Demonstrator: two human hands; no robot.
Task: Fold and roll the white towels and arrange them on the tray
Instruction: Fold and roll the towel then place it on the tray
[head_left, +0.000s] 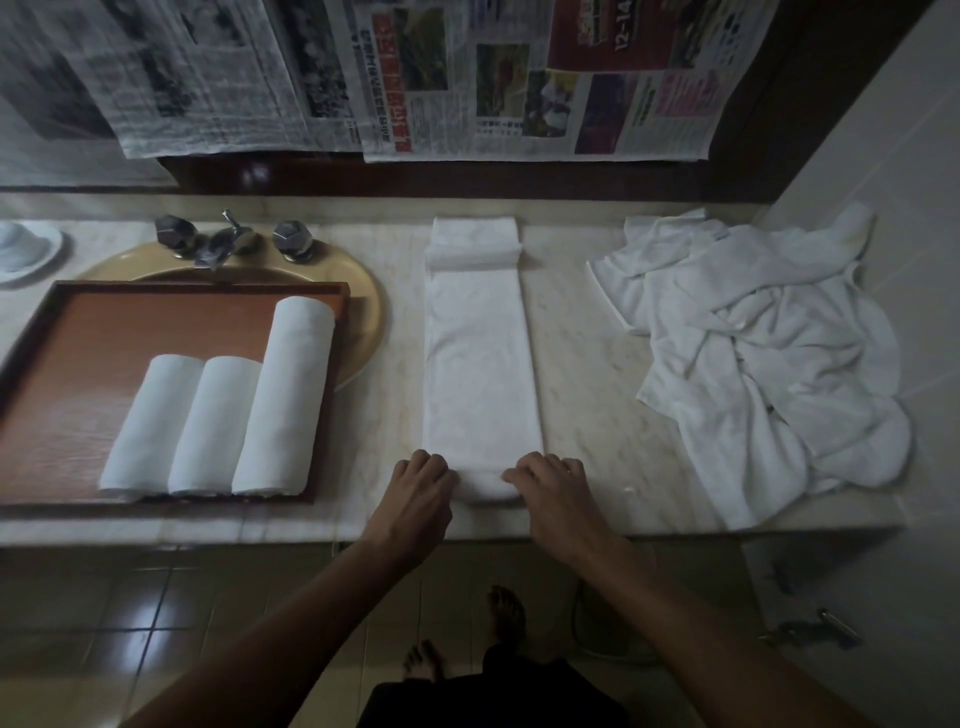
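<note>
Folded towel (480, 364) runs up the frame's centre on the counter (582, 374), its near end rolled just short of the front edge. Bare marble flanks it, with the tray (78, 364) at lower left and a loose towel heap (769, 353) at right. Your left hand (415, 493) and right hand (556, 493) grip that roll, fingers curled over it.

Only "12-14" can be read, printed in white on a red advertisement (605, 39) of the newspaper (524, 104) hung above the desk; the remaining print is too blurred.
</note>
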